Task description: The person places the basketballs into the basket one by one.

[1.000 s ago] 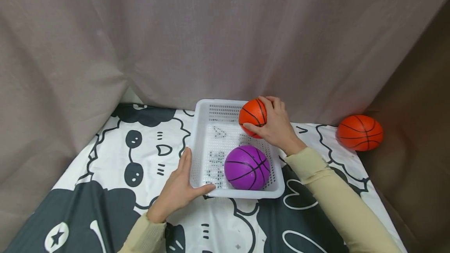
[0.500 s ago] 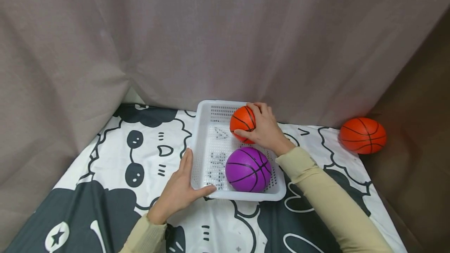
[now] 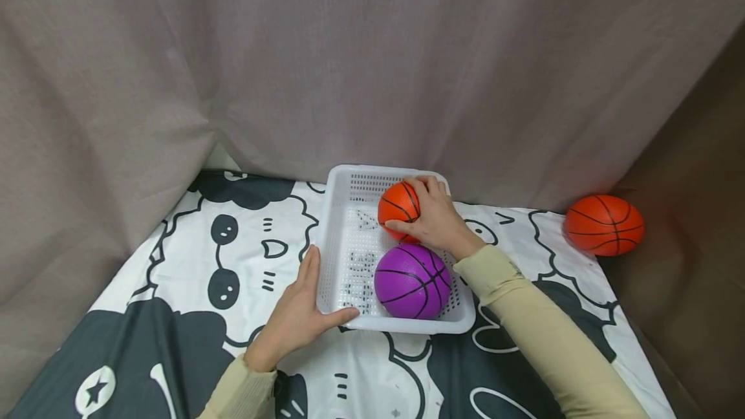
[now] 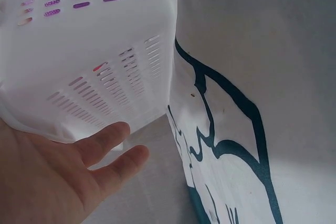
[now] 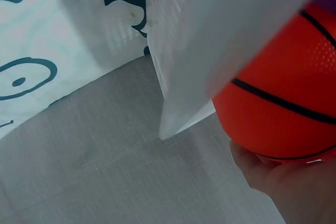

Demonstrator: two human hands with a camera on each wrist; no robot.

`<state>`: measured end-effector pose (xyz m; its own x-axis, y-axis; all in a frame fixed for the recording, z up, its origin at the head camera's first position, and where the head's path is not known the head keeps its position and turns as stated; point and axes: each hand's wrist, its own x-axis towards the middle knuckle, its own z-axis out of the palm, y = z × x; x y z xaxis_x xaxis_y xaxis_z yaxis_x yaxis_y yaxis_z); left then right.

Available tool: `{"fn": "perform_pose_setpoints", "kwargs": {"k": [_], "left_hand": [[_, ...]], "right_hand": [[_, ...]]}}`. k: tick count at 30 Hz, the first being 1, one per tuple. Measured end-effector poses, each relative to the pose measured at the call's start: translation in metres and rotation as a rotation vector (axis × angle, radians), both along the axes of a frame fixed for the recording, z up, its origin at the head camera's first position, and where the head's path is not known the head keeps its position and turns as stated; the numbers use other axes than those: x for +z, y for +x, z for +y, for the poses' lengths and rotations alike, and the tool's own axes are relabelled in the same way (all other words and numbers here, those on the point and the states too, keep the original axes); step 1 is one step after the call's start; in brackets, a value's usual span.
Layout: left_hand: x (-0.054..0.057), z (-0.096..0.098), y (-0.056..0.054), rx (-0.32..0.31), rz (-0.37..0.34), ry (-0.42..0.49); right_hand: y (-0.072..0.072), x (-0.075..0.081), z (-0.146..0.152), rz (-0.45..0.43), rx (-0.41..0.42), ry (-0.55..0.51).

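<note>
A small orange basketball (image 3: pixel 398 204) with black lines sits inside the back right of a white perforated plastic basket (image 3: pixel 407 326). My right hand (image 3: pixel 438 217) grips it from the right, thumb on the near side and fingers over the far side. The right wrist view shows fingers (image 5: pixel 251 174) curled against the ball beside the basket wall. Close in front of it, in the same basket, lies a purple basketball (image 3: pixel 412 282). At the basket's near left corner, my left hand (image 3: pixel 291 319) has its fingers straight along the side and its thumb extended at the front rim.
Another orange basketball (image 3: pixel 604 225) lies at the far right edge of the table. A black-and-white cartoon cloth (image 3: pixel 361 374) covers the table. Grey-brown curtains (image 3: pixel 372 63) hang right behind the basket and along both sides.
My right hand has brought the orange basketball left and down from the basket's right rim into its inside. The left hand stays at the corner.
</note>
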<state>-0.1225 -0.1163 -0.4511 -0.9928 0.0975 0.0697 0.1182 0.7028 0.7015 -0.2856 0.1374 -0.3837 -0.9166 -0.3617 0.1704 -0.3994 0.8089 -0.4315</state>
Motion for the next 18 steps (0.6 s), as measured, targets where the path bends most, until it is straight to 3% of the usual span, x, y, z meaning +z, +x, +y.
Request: {"fn": "perform_pose_setpoints", "kwargs": {"k": [12,18], "left_hand": [[0.0005,-0.0003,0.0,0.0,-0.002,0.008],[0.0014,0.0,0.0002,0.002,-0.004,0.006]], "right_hand": [[-0.0028,-0.0054,0.0027,-0.024,0.012,0.021],[-0.0054,-0.0062,0.0052,-0.09,0.016,0.052]]}}
